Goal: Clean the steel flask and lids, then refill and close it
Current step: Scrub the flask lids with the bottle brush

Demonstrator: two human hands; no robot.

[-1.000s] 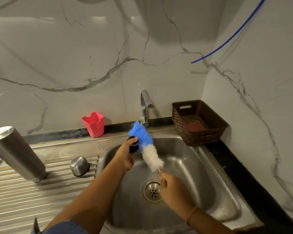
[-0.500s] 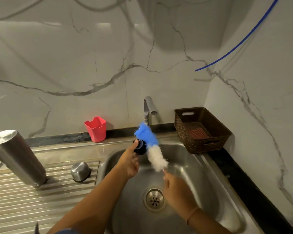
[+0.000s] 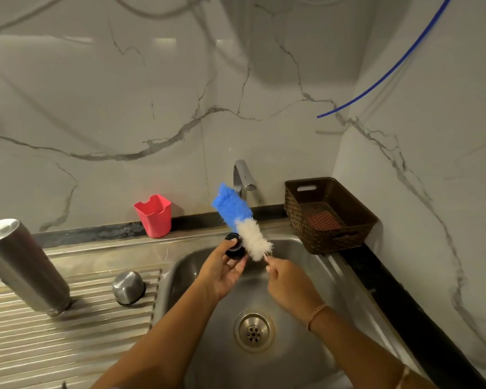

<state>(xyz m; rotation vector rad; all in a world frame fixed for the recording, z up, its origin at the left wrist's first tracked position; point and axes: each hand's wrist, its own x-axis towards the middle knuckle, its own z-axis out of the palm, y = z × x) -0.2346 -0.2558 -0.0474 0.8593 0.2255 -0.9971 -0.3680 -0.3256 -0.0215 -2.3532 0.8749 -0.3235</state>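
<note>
Over the steel sink (image 3: 314,276), my left hand (image 3: 222,272) holds a small black inner lid (image 3: 234,245) by its edge. My right hand (image 3: 289,284) grips the thin handle of a bottle brush (image 3: 242,220) with blue and white bristles. The white bristles lie against the lid's right side. The steel flask (image 3: 23,265) stands upside down and tilted on the ribbed drainboard (image 3: 68,346) at the left. A domed steel outer lid (image 3: 128,287) sits on the drainboard next to the sink.
A tap (image 3: 243,178) rises behind the sink, with no water running. A red plastic cup (image 3: 153,216) stands by the wall. A brown woven basket (image 3: 328,214) sits at the right on the black counter edge (image 3: 404,318). A blue tube (image 3: 376,82) hangs on the right wall.
The brush has slid up along the lid, so its white bristles now touch it instead of the blue ones. Both hands stay over the sink; the camera tilted slightly.
</note>
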